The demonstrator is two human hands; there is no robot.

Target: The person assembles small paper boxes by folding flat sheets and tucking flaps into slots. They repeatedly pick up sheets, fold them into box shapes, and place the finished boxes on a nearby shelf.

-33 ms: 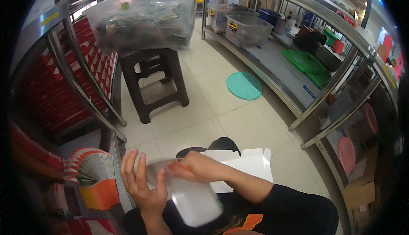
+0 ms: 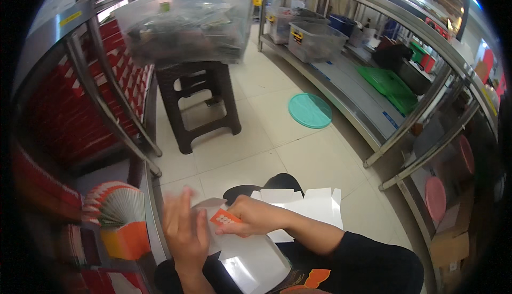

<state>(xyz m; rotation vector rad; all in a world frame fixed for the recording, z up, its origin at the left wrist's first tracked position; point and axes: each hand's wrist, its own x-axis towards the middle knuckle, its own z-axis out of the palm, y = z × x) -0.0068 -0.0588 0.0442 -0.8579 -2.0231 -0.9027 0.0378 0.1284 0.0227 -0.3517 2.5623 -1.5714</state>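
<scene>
Your right grip pinched orange card above white carton; your left grip, blurred, stood spread open by carton's left edge, contact unclear.

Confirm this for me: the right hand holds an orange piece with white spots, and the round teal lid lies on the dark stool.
One part is wrong: the round teal lid lies on the tiled floor, not on the dark stool, as the head view shows. The right hand does hold the orange piece with white spots.
</scene>
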